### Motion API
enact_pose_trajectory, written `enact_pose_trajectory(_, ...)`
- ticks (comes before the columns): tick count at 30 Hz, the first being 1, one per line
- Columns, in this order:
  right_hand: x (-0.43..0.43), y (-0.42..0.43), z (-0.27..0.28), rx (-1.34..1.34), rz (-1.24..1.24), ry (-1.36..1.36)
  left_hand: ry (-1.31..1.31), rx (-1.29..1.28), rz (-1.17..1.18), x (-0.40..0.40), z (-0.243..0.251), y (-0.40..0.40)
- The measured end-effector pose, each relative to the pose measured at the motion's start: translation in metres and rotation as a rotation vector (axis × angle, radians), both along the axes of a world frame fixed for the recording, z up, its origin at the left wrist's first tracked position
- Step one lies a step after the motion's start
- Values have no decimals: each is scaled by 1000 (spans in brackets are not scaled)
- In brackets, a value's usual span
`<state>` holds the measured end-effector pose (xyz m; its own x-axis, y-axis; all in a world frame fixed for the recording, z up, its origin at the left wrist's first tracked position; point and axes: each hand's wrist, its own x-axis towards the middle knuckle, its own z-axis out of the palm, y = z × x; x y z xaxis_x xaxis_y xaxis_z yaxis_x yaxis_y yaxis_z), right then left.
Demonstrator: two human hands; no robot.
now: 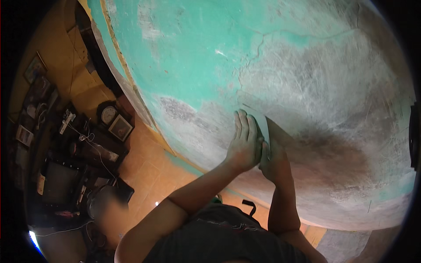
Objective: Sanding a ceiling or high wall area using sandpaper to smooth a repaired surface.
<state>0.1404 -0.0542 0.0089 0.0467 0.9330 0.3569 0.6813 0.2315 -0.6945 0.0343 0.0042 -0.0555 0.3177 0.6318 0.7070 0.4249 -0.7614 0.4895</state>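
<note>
A wide flat blade (264, 126), apparently a plastering or putty tool, stands with its edge near the wall (187, 56), whose green paint is worn and cracked over grey patches. My left hand (244, 141) lies against the blade's left side, fingers together and extended upward. Close beside it, my right hand (273, 164) grips the lower part of the tool; its thumb points up and its other fingers are mostly hidden. A shadow falls on the grey wall to the right of the blade.
At left stand a dark cabinet with a television (61, 180), a framed picture (120, 127), a round clock (108, 115) and loose white cables (87, 136). Part of another person (111, 217) shows at lower left. Orange floor tiles (144, 164) run along the wall's foot.
</note>
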Motion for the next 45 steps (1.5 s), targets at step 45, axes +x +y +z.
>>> enact_pose_trajectory(45, -22, 30, -8, 119, 40, 27, -145, -13, -10, -29, 26, 22)
